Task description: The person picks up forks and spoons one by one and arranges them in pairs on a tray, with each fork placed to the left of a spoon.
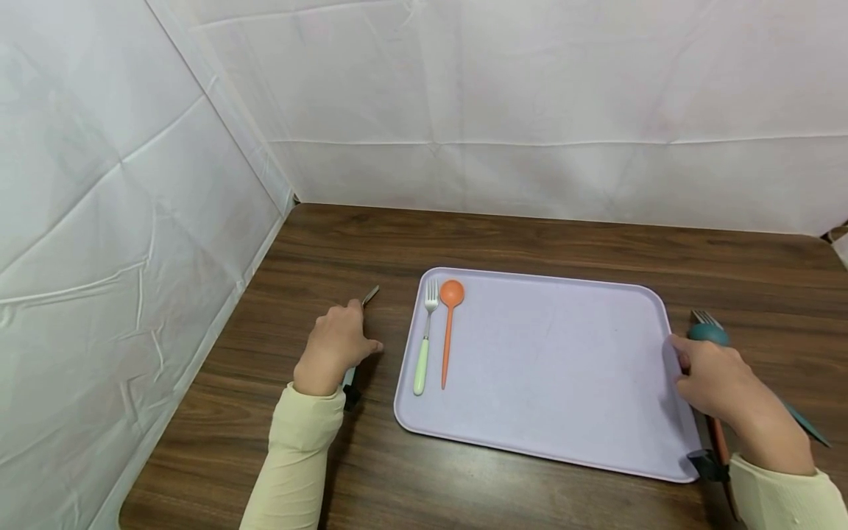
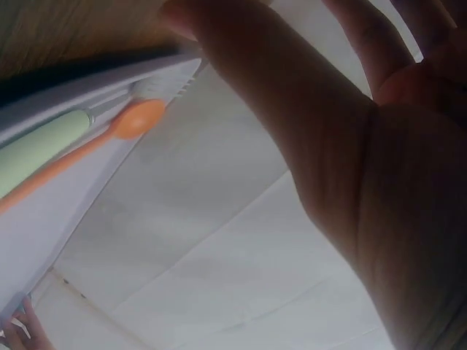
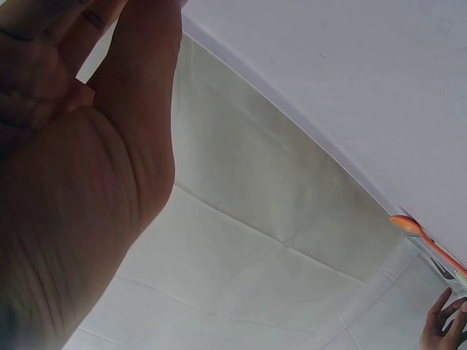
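Observation:
My left hand (image 1: pixel 336 346) is palm down left of the tray, over a utensil with a silver tip (image 1: pixel 372 293) and pale handle; most of it is hidden. Its thumb (image 2: pixel 270 65) stands apart from the other fingers in the left wrist view. At the tray's right rim is my right hand (image 1: pixel 722 379), thumb and forefinger close to the edge; whether they touch it is unclear. Partly under that hand lie a teal spoon (image 1: pixel 708 334), a fork (image 1: pixel 706 318) and a red-brown handle (image 1: pixel 718 442). The lavender tray (image 1: pixel 550 353) lies flat between both hands.
On the tray's left side, a fork with a pale green handle (image 1: pixel 421 366) lies beside an orange spoon (image 1: pixel 452 293). The dark wooden table (image 1: pixel 503 486) is bordered by white cloth (image 1: pixel 530 169) at the back and left.

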### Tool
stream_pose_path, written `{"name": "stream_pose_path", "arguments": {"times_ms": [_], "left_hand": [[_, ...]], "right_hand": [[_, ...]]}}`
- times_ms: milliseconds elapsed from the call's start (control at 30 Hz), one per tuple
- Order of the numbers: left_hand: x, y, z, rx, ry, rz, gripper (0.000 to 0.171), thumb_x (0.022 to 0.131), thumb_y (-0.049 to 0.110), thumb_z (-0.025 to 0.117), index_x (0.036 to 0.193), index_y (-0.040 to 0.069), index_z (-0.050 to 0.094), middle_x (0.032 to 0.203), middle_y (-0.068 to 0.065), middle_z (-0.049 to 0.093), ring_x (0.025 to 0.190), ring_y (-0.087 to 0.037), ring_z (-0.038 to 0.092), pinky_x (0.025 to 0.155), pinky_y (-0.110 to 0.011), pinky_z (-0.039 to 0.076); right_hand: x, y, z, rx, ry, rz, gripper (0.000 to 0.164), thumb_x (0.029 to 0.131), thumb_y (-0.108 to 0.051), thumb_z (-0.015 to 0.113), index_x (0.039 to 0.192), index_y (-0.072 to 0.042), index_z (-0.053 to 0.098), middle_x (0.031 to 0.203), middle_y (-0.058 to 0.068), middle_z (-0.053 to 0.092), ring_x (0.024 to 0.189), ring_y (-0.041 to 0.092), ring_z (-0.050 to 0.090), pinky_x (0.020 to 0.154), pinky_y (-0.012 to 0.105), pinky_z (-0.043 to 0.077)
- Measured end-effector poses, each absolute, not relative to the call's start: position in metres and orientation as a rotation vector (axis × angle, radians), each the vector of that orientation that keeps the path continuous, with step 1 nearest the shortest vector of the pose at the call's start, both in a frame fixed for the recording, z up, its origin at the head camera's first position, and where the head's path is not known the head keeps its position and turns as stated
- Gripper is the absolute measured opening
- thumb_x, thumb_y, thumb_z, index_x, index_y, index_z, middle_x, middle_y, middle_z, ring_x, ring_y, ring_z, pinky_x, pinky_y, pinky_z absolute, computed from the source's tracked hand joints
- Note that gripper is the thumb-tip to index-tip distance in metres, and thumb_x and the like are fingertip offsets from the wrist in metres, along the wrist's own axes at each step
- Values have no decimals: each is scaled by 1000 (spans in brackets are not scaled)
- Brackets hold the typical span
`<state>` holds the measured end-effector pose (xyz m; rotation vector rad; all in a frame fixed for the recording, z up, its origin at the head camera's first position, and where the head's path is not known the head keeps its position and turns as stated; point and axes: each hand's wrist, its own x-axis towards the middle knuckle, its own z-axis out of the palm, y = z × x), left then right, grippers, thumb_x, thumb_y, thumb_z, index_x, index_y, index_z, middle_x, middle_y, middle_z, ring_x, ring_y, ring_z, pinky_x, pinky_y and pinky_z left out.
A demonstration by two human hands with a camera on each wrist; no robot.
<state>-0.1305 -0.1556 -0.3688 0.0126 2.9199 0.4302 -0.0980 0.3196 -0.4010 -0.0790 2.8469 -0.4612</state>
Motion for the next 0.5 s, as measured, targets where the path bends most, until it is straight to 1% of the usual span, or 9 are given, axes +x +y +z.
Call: {"name": "stream_pose_path", "arguments": {"times_ms": [167, 300, 400, 500], "left_hand": [[-133, -159, -373, -13, 2890, 394, 52, 68, 27, 83, 101, -4, 58, 90, -23, 62, 77, -38, 61, 63, -45, 50], [-134, -162, -376, -50, 2875, 361, 47, 65, 28, 85, 92, -2, 61, 88, -22, 61, 76, -38, 61, 61, -46, 49], [-135, -163, -378, -63, 2860, 365, 43, 65, 27, 85, 88, -2, 62, 84, -19, 61, 72, -35, 60, 57, -45, 49], [-134, -164, -380, -57, 2846, 375, 36, 67, 23, 84, 82, -3, 64, 74, -15, 60, 64, -28, 59, 52, -40, 48]], "right_hand": [[-98, 320, -401, -85, 2856, -457, 61, 70, -3, 62, 124, 18, 42, 93, 31, 59, 70, 36, 51, 52, 41, 43], [-97, 320, -402, -79, 2854, -463, 61, 71, -3, 62, 124, 18, 42, 92, 31, 59, 69, 35, 51, 51, 39, 42], [-97, 320, -401, -84, 2856, -468, 60, 71, -2, 62, 124, 18, 43, 90, 28, 59, 67, 33, 50, 51, 37, 41], [-98, 320, -400, -89, 2861, -469, 59, 72, -2, 61, 124, 18, 43, 89, 27, 59, 67, 32, 49, 50, 36, 40]]}}
